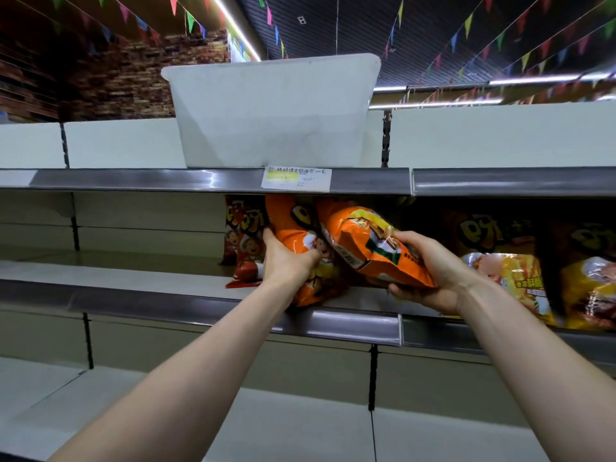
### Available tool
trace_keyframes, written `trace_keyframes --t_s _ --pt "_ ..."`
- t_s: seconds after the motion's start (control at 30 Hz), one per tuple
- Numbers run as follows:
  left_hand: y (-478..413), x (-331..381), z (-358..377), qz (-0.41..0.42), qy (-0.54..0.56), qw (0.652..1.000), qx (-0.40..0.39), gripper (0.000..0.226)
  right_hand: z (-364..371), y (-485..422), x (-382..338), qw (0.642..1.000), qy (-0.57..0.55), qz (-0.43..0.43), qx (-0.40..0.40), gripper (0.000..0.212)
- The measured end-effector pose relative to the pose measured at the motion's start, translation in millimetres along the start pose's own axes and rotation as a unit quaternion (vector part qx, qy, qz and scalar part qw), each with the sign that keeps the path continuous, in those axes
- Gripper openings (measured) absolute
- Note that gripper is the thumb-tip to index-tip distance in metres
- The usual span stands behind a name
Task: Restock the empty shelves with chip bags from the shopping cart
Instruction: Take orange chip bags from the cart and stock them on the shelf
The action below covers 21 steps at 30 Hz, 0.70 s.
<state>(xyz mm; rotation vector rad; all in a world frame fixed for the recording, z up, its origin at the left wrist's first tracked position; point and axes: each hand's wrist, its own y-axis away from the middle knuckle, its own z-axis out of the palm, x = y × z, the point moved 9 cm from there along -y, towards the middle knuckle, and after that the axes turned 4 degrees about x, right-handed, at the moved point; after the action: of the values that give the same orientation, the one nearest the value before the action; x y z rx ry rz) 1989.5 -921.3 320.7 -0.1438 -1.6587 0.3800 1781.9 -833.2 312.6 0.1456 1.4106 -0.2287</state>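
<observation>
The middle shelf spans the view; a white bin sits on the top shelf. Both arms stretch up and forward. The left hand curls round the upright orange bag standing at the middle shelf's front edge. The right hand clasps the tilted orange bag from below, just beside the first. One red bag stands to the left and two yellow bags to the right. The bags' large printed characters are blurred. One tag carries handwriting too small to read.
</observation>
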Motion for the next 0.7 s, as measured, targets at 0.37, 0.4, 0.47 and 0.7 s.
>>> trace_keyframes --t_s 0.37,0.4,0.47,0.7 --pt "-58.6 -50.0 97.0 -0.18 0.125 0.958 -0.187 0.046 -8.2 -18.5 19.2 0.999 0.019 0.039 0.021 0.025" --pt "-64.0 -49.4 104.7 -0.174 0.128 0.956 -0.198 0.045 -7.0 -21.1 21.2 0.999 0.014 0.047 0.021 0.025" --pt "-77.6 -41.3 105.7 -0.142 0.11 0.965 -0.19 0.026 -3.6 -25.6 25.9 0.998 0.02 0.059 0.021 0.021" --pt "-122.6 -46.0 119.1 -0.101 0.154 0.954 -0.236 0.021 -1.5 -40.4 41.4 0.994 0.079 0.075 0.031 0.033"
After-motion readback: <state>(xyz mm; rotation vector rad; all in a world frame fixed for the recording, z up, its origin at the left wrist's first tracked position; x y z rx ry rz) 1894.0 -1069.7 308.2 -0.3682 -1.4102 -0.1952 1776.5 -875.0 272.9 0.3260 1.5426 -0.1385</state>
